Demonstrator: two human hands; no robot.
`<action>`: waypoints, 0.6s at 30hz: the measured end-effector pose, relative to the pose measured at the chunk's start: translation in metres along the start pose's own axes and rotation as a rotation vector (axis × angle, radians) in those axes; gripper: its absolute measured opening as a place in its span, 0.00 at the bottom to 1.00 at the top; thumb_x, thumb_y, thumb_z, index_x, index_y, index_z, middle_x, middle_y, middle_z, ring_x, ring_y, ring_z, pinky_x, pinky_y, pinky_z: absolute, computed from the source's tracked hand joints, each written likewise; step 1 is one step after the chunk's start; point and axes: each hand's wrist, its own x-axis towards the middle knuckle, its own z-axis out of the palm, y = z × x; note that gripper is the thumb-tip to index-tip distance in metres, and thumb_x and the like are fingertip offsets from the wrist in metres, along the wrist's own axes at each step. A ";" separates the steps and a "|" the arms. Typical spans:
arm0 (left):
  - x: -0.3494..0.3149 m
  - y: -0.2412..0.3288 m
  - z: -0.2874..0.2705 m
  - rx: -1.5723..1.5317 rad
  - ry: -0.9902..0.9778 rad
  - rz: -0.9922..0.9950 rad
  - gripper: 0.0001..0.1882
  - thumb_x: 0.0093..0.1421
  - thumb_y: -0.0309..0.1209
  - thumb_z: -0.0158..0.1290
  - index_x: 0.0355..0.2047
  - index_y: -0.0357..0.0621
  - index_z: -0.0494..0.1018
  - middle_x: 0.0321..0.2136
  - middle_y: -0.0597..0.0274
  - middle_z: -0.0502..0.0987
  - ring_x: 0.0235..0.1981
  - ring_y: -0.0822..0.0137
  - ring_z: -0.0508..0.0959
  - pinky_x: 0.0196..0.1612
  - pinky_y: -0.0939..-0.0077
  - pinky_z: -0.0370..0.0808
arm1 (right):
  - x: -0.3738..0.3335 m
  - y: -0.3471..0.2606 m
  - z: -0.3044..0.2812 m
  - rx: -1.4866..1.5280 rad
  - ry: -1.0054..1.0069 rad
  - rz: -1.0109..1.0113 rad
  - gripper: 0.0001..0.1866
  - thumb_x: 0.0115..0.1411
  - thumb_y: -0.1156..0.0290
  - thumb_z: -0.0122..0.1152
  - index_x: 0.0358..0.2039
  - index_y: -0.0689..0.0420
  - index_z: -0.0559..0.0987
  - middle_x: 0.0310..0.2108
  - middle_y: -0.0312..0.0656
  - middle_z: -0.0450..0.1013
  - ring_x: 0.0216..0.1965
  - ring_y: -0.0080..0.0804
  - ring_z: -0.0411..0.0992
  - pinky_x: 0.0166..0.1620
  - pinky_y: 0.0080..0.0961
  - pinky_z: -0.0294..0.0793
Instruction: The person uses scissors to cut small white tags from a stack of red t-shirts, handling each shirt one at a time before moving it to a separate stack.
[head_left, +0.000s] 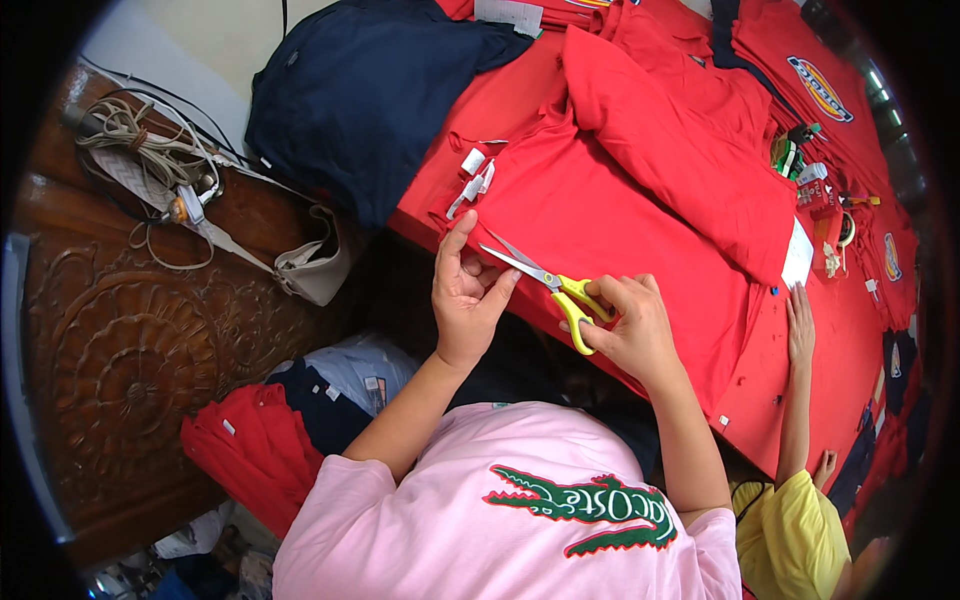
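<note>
Holding, right hand (634, 328): clamped on yellow-handled scissors (553, 282), blades (522, 266) parted.
Left hand (467, 300): thumb, forefinger apart near blades and red fabric (620, 245).

A red-topped table (815, 375) runs slantwise, its near edge facing the person. A large red garment (620, 250) spreads across it, one part folded over, with small white tags (472, 161) by its left end. A sheet of white paper (797, 256) lies against its right side. Beyond stand a small red box (823, 196) and more red shirts (845, 135) with printed emblems; a navy garment (360, 90) overlaps the table's left end.
</note>
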 end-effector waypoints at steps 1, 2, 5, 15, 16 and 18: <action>0.000 0.001 0.002 -0.006 0.008 -0.001 0.43 0.62 0.08 0.57 0.74 0.37 0.53 0.71 0.53 0.62 0.63 0.63 0.74 0.65 0.65 0.77 | -0.002 0.002 0.001 0.002 -0.001 0.010 0.17 0.48 0.65 0.78 0.33 0.58 0.80 0.19 0.39 0.71 0.23 0.37 0.67 0.40 0.34 0.64; 0.001 0.002 0.003 -0.011 0.016 -0.003 0.43 0.62 0.08 0.58 0.74 0.36 0.53 0.70 0.52 0.62 0.63 0.63 0.75 0.65 0.66 0.77 | -0.004 0.004 0.004 0.025 -0.006 0.024 0.16 0.48 0.65 0.78 0.33 0.58 0.80 0.19 0.39 0.72 0.24 0.37 0.67 0.41 0.34 0.65; 0.000 0.003 0.007 -0.034 0.045 -0.013 0.40 0.64 0.10 0.58 0.74 0.36 0.56 0.67 0.52 0.67 0.61 0.65 0.76 0.64 0.68 0.77 | -0.009 0.009 0.008 0.076 -0.014 0.063 0.15 0.49 0.66 0.77 0.33 0.58 0.80 0.20 0.40 0.73 0.25 0.38 0.67 0.41 0.34 0.66; 0.006 0.008 0.015 -0.001 0.054 -0.007 0.43 0.64 0.12 0.59 0.76 0.41 0.53 0.66 0.52 0.68 0.59 0.66 0.77 0.62 0.69 0.78 | -0.002 0.003 0.005 0.035 0.040 0.023 0.18 0.49 0.61 0.77 0.33 0.57 0.80 0.20 0.41 0.71 0.26 0.39 0.67 0.41 0.35 0.65; 0.006 0.007 0.015 0.003 0.039 -0.005 0.45 0.64 0.12 0.59 0.77 0.41 0.52 0.67 0.52 0.67 0.60 0.66 0.77 0.63 0.68 0.78 | 0.000 0.002 0.006 0.029 0.053 0.015 0.18 0.49 0.60 0.77 0.33 0.57 0.80 0.20 0.41 0.71 0.26 0.39 0.68 0.41 0.35 0.65; 0.006 0.007 0.010 0.021 0.020 0.000 0.47 0.63 0.11 0.59 0.78 0.42 0.49 0.69 0.52 0.65 0.61 0.65 0.76 0.64 0.67 0.78 | 0.004 -0.002 0.004 0.003 0.054 0.000 0.18 0.49 0.60 0.77 0.33 0.57 0.80 0.20 0.41 0.72 0.26 0.38 0.68 0.41 0.35 0.65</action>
